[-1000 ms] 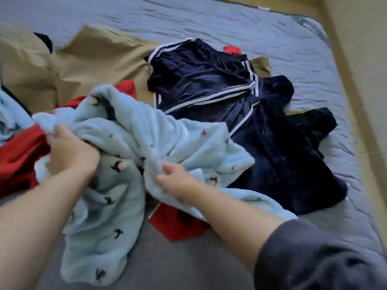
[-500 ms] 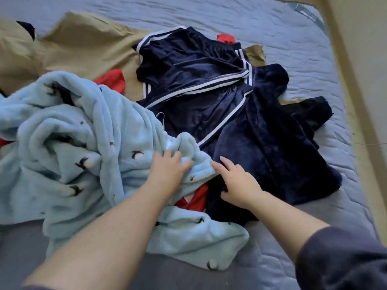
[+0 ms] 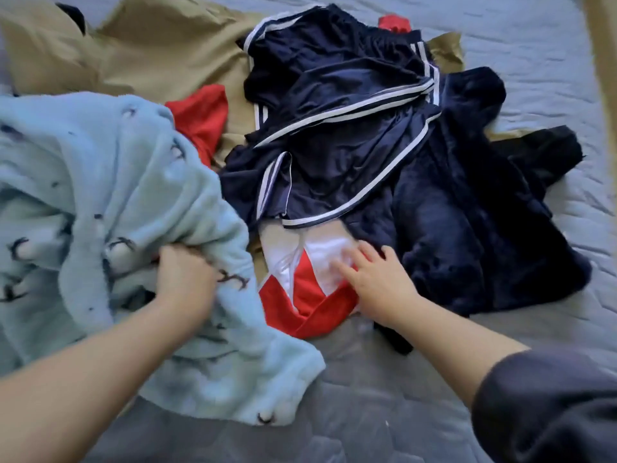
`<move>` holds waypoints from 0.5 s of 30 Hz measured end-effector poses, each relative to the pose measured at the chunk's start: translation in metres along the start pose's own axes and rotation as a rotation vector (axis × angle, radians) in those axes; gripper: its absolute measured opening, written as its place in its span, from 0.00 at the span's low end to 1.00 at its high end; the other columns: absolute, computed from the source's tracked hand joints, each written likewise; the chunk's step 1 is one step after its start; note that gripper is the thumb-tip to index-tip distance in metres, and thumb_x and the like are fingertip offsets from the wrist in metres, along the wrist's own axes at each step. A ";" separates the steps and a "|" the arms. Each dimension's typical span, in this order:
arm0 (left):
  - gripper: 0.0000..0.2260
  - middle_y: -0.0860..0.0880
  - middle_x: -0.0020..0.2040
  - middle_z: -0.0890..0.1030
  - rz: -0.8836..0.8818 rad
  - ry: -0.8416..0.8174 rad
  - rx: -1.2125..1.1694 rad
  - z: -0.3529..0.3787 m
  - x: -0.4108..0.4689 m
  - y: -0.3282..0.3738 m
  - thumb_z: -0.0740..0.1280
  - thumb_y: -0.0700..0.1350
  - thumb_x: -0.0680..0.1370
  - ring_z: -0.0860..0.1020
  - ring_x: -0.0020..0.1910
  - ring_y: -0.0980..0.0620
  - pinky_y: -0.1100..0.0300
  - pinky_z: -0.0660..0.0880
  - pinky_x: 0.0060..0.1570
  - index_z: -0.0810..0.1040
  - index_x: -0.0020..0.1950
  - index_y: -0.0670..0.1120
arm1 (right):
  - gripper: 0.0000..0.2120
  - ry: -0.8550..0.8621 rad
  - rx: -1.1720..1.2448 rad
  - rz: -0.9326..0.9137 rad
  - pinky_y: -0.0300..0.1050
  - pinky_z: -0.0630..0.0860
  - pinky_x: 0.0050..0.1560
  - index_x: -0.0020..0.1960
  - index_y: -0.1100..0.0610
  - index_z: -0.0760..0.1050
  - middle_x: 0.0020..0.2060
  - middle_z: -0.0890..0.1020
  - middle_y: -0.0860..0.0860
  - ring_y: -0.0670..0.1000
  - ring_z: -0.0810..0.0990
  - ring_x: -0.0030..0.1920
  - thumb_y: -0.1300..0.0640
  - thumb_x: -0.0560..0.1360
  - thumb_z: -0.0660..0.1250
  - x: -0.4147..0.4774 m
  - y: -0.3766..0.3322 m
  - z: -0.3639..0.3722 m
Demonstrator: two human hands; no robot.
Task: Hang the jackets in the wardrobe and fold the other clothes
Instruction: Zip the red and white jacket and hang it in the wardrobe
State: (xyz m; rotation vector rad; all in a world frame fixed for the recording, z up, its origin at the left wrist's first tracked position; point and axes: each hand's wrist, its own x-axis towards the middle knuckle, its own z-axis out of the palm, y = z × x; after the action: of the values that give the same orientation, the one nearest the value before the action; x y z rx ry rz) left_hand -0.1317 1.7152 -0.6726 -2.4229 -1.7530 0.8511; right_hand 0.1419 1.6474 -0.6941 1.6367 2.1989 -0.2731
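Clothes are lying in a loose heap on the grey quilted bed (image 3: 367,412), none of them folded yet. The navy striped garment (image 3: 334,105) is sprawling at the heap's middle. To its left, the left hand (image 3: 182,279) is clenching a fistful of the pale blue fleece (image 3: 117,182), apparently to hold it clear of what lies beneath. Just below the navy striped garment, the red and white garment (image 3: 300,295) is lying exposed. The right hand (image 3: 377,282) is resting on its white panel with fingers spread and relaxed, gripping nothing, probably feeling for an edge to take. Right of the navy striped garment, a dark velvety garment (image 3: 467,228) is overlapping it. Behind it, a tan garment (image 3: 160,55) is spreading flat. No wardrobe is showing, so sorting seems to be only beginning.
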 end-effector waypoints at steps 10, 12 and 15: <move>0.19 0.47 0.63 0.67 0.086 -0.202 -0.361 0.013 -0.020 0.051 0.63 0.48 0.74 0.67 0.66 0.48 0.49 0.66 0.60 0.67 0.64 0.51 | 0.03 0.105 0.877 0.549 0.49 0.66 0.46 0.46 0.55 0.68 0.44 0.79 0.57 0.59 0.76 0.48 0.58 0.75 0.57 0.018 -0.015 -0.020; 0.26 0.47 0.67 0.65 0.078 -0.209 -0.632 -0.005 -0.036 0.064 0.65 0.50 0.73 0.63 0.70 0.46 0.47 0.66 0.64 0.63 0.69 0.49 | 0.06 0.157 1.095 0.638 0.47 0.69 0.44 0.41 0.55 0.70 0.38 0.79 0.54 0.58 0.77 0.45 0.59 0.75 0.56 0.005 0.001 -0.048; 0.39 0.47 0.76 0.57 0.048 -0.007 -1.101 -0.053 -0.066 0.073 0.70 0.50 0.72 0.58 0.75 0.49 0.50 0.62 0.71 0.52 0.77 0.47 | 0.11 0.232 1.242 0.634 0.42 0.70 0.37 0.33 0.54 0.70 0.28 0.76 0.47 0.52 0.76 0.36 0.59 0.73 0.56 -0.022 0.012 -0.100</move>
State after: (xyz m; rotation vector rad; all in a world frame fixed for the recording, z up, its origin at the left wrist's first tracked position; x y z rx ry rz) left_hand -0.0589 1.6449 -0.6251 -2.9655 -2.6257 -0.2541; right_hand 0.1396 1.6692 -0.5932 2.9612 1.4622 -1.5064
